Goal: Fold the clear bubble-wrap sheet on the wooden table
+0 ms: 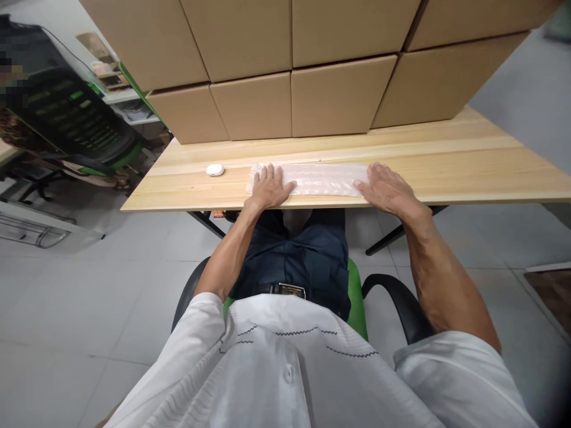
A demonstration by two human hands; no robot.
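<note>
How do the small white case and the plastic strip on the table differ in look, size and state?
The white case is small and rounded; the plastic strip is long and flat. The case is opaque; the strip looks translucent. No hand touches the case, while the left hand and right hand rest on the strip. Both lie on the table.

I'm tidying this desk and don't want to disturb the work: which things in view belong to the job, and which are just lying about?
In the job:
plastic wrap strip, flat under left hand and right hand
wooden table beneath it

Apparently lying about:
white earbud case, untouched
cardboard boxes, stacked behind; role unclear
</note>
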